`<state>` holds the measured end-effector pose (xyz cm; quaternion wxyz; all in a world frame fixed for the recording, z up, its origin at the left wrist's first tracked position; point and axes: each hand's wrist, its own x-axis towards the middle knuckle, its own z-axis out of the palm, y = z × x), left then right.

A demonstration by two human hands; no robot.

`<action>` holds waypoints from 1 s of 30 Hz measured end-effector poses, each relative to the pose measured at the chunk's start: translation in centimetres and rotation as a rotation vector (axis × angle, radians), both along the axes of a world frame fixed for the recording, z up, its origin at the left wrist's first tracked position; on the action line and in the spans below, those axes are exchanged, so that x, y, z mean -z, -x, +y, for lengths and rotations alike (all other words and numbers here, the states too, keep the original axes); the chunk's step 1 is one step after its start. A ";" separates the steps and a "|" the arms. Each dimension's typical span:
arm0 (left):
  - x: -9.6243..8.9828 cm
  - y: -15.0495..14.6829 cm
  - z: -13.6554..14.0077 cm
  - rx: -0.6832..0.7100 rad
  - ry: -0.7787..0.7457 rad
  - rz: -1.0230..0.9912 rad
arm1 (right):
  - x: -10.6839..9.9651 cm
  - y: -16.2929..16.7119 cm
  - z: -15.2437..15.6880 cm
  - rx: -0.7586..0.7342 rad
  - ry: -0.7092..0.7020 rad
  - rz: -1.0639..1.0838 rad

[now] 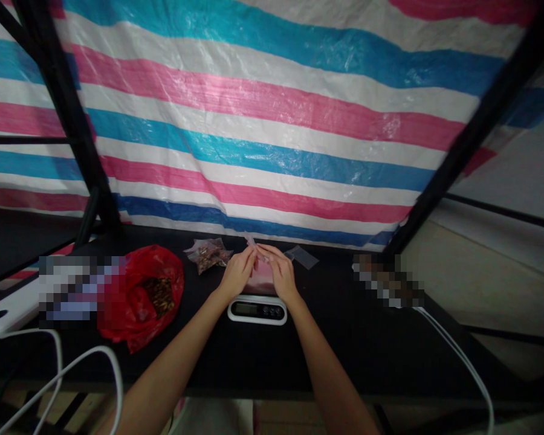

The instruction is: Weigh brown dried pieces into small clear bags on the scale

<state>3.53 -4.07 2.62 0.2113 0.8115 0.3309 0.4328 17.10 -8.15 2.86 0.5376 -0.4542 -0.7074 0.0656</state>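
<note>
Above a small digital scale (pixel 257 309), my left hand (pixel 238 273) and my right hand (pixel 278 272) meet at the fingertips. Both pinch a small clear plastic bag (pixel 250 241), whose upper end sticks up between the fingers; its contents are hidden. The scale has a white rim, a dark display panel and a shiny pinkish plate. Left of my left hand lie clear bags (pixel 210 255) filled with small brown pieces. Just beyond my right hand, a flat clear bag (pixel 304 257) rests on the black table.
An open red plastic bag (pixel 136 296) with brown pieces inside sits at the left, beside a white device (pixel 13 308) with cables. Another object (pixel 387 281), blurred out, lies at the right with white cords. Black frame posts and a striped plastic sheet (pixel 263 121) stand behind the table.
</note>
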 end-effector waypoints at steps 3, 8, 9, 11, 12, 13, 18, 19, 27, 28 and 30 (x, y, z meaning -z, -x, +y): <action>0.0 0.0 0.2 0.011 -0.002 0.018 | 0.0 -0.1 0.1 0.021 -0.025 0.041; 0.3 -0.2 0.7 0.067 -0.114 0.013 | 0.3 0.0 0.5 0.075 -0.019 0.146; 0.4 -0.2 0.8 0.067 -0.144 0.025 | 0.4 0.0 0.6 0.083 -0.003 0.156; 0.6 -0.2 0.9 0.054 -0.186 0.058 | 0.6 -0.1 0.8 0.101 0.026 0.159; 0.6 -0.2 1.0 0.048 -0.198 0.069 | 0.7 -0.1 0.8 0.111 0.034 0.155; 0.7 -0.2 1.0 0.049 -0.204 0.075 | 0.8 -0.2 0.9 0.117 0.037 0.150; 0.8 -0.1 1.1 0.102 -0.182 0.038 | 1.0 -0.5 1.3 0.075 0.040 0.183; 0.8 0.0 1.1 0.107 -0.175 0.033 | 1.0 -0.6 1.3 0.060 0.042 0.195; 0.5 0.0 0.9 0.095 -0.137 0.075 | 1.1 -0.7 1.6 0.000 0.074 0.269; 0.4 0.0 0.8 0.094 -0.134 0.079 | 1.1 -0.7 1.6 0.002 0.078 0.278; 0.3 0.0 0.7 0.097 -0.124 0.084 | 1.1 -0.8 1.6 0.002 0.087 0.289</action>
